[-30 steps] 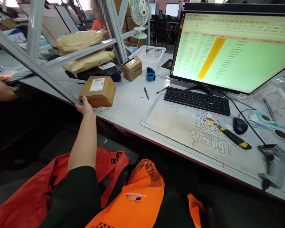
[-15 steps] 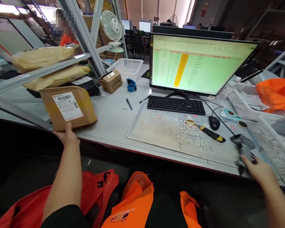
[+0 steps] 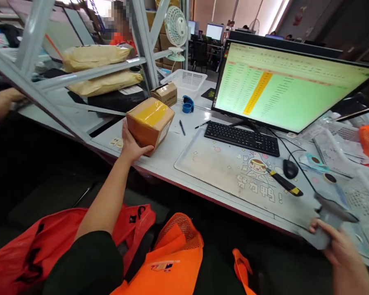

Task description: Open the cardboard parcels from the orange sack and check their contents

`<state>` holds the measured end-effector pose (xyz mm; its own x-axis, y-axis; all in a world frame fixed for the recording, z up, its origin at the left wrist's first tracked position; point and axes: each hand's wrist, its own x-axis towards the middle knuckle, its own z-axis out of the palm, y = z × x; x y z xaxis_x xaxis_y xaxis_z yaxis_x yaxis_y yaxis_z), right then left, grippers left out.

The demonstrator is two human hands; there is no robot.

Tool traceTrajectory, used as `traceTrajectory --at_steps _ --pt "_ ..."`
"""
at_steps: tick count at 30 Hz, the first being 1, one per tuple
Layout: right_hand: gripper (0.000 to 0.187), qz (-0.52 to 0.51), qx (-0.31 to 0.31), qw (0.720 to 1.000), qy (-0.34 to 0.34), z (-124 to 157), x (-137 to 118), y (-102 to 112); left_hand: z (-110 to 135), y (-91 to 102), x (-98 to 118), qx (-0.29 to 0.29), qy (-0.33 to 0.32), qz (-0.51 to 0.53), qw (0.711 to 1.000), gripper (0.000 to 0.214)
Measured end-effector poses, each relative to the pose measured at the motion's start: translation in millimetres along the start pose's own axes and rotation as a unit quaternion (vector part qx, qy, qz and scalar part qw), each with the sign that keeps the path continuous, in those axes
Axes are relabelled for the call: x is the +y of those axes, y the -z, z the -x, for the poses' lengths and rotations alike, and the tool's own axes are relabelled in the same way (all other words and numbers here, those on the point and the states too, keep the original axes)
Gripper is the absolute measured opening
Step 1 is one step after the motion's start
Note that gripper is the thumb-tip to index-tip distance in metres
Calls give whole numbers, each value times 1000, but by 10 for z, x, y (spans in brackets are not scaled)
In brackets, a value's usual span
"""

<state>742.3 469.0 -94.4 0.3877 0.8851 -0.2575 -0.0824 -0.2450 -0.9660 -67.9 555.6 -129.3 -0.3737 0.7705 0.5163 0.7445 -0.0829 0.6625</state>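
My left hand [image 3: 131, 143] grips a brown cardboard box [image 3: 141, 128] near the table's front edge, with the thumb on the near side and the fingers round its left side. Yellow tape runs over the top of the box, and part of a white label shows on its right side. In my right hand [image 3: 338, 241] is a grey barcode scanner [image 3: 333, 213], slightly blurred, at the right front of the table. The fingers wrap its handle. A black and yellow utility knife [image 3: 285, 182] lies on the desk mat [image 3: 209, 168], left of the scanner.
A monitor [image 3: 283, 90], keyboard [image 3: 241, 138] and mouse [image 3: 290, 168] occupy the desk. Yellow parcels [image 3: 95, 57] lie behind a metal frame [image 3: 141, 45] at left, where another person's arm [image 3: 1, 106] reaches in. White baskets [image 3: 363, 196] stand at right. A small box [image 3: 165, 94] sits behind.
The cardboard box has moved right and turned, so its label no longer faces me. My right hand has raised the scanner off the table and tilted it. The view has shifted left.
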Motion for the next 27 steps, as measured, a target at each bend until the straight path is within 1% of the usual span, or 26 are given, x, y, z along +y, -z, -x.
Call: traceTrajectory --at_steps 1,3,5,7,10,12,13,15,17,20,23,25,27 --pt "51 -9 -21 1000 -14 117 23 -128 39 -103 96 7 -12 -34 999 177" --pt "53 -26 -62 997 -28 340 71 -379 128 -321 302 21 -15 -80 996 169" --pt "54 -42 -90 995 -12 536 126 -589 192 -533 512 24 8 -107 994 154" --pt "51 -44 -119 992 11 691 189 -733 207 -719 710 11 30 -130 991 145" --pt "45 -36 -146 988 29 832 281 -821 159 -910 947 -30 13 -159 987 134" --pt "42 -28 -149 988 32 877 338 -812 115 -965 1031 -50 -10 -166 985 126" --pt "39 -23 -152 988 32 891 369 -794 95 -972 1042 -51 -15 -164 985 124" --pt "35 -9 -162 986 34 912 438 -742 49 -952 1001 -38 -11 -148 988 115" --pt "35 -4 -165 985 42 930 518 -684 -19 -896 886 -10 17 -101 995 96" --pt "35 -8 -157 986 52 955 638 -605 -185 -775 649 45 102 -28 993 65" --pt "38 -12 -154 987 44 953 727 -553 -355 -641 438 86 193 2 977 44" --pt "40 -9 -153 988 35 925 763 -545 -420 -573 345 106 230 16 967 42" --pt "41 -5 -154 988 30 881 782 -569 -455 -546 295 131 234 15 963 51"
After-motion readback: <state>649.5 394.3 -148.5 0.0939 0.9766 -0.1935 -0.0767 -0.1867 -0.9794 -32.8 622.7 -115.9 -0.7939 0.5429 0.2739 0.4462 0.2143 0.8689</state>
